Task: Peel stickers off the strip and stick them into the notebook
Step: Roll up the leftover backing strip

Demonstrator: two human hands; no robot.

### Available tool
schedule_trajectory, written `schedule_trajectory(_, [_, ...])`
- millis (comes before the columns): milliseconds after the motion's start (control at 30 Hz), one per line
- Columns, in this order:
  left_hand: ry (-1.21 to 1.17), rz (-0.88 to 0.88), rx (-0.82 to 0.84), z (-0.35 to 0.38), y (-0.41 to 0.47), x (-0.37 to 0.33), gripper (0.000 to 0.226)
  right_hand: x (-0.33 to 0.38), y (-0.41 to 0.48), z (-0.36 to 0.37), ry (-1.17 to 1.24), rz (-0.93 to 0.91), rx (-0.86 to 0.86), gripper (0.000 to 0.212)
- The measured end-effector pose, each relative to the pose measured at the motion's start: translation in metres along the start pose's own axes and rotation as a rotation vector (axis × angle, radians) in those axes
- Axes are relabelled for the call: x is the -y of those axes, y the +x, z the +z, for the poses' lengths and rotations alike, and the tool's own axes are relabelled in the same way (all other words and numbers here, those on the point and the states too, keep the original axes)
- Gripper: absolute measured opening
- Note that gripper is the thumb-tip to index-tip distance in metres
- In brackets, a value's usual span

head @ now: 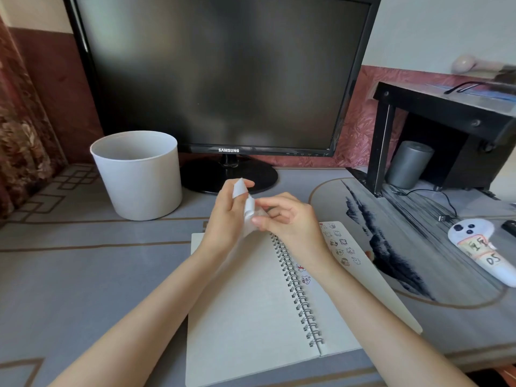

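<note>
An open spiral notebook (251,311) lies on the desk in front of me, its left page blank. Several small cartoon stickers (342,245) sit on its right page, two more near the spiral. Above the notebook's top edge my left hand (227,219) holds a white sticker strip (245,203), which curls over its fingers. My right hand (287,216) pinches the strip's lower part with thumb and forefinger. Whether a sticker is lifting off the strip I cannot tell.
A white round bin (138,174) stands to the left. A black monitor (223,74) rises behind the hands. At right are a black shelf (446,107) with a grey cylinder (407,163) under it, a cable, and a white controller (480,250) on a round mat.
</note>
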State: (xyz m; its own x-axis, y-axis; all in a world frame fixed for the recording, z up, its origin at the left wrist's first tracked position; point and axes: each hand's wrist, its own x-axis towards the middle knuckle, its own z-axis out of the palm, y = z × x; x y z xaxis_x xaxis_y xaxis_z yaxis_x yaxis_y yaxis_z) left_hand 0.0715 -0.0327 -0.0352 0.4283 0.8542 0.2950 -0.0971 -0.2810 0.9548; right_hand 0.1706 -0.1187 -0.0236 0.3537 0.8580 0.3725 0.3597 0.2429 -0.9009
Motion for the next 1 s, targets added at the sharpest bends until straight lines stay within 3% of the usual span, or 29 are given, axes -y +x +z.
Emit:
schedule_trajectory(167, [-0.274,-0.208,0.136,0.009,-0.003,-0.014,0.015,0.006,0.006,0.010,0.045,0.023,-0.164,0.012])
schedule_trajectory(333, [-0.194,-0.180,0.128,0.011,-0.005,-0.022,0.023,0.014,0.008,0.014,0.092,0.049,-0.239,0.009])
schedule_trajectory(467, [0.026,-0.069,0.065,0.002,0.002,-0.029,0.035,0.018,0.007,0.013,0.089,0.020,-0.119,0.019])
schedule_trajectory(600, [0.197,-0.025,-0.056,-0.005,0.005,-0.032,0.040,0.022,0.007,0.004,0.194,0.120,0.079,0.025])
schedule_trajectory(700, [0.179,-0.047,-0.107,-0.012,0.005,-0.034,0.039,0.017,0.007,0.005,-0.062,0.045,0.160,0.030])
schedule_trajectory(800, [0.133,-0.076,-0.094,-0.015,0.000,-0.038,0.036,0.017,0.006,0.013,-0.161,-0.002,0.056,0.033])
schedule_trajectory(1000, [0.032,-0.083,-0.138,-0.007,-0.013,-0.043,0.024,0.027,0.013,0.031,-0.004,0.011,-0.142,0.027])
